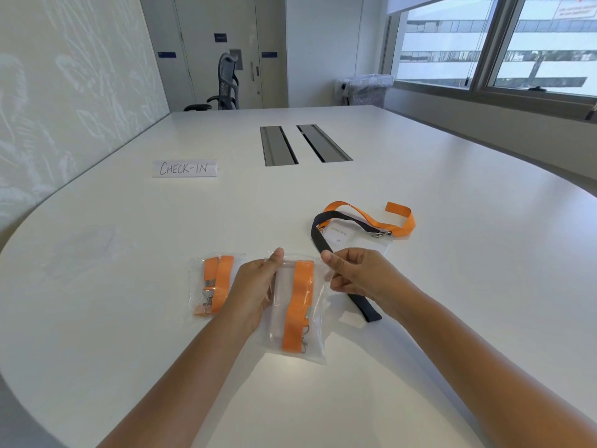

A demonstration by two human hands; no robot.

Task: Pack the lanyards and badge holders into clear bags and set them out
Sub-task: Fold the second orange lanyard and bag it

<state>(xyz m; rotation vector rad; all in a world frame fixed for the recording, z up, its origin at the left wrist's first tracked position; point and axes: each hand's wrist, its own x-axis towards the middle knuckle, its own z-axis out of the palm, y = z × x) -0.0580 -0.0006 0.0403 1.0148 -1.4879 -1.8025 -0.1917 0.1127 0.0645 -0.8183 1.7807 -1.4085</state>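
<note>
Both hands' fingers (274,257) pinch the clear bag (295,318)'s top edge between them, apparently sealing the orange lanyard (298,305) inside.

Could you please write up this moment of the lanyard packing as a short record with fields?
setting: white table in a meeting room
sign: paper reading CHECK-IN
left hand: pinching the top left edge of the held bag
right hand: pinching its top right edge
held bag: clear, orange lanyard inside
finished bag: flat on the table, left of the hands, orange lanyard inside
still loose: black lanyard, orange lanyard, badge holder under them
</note>
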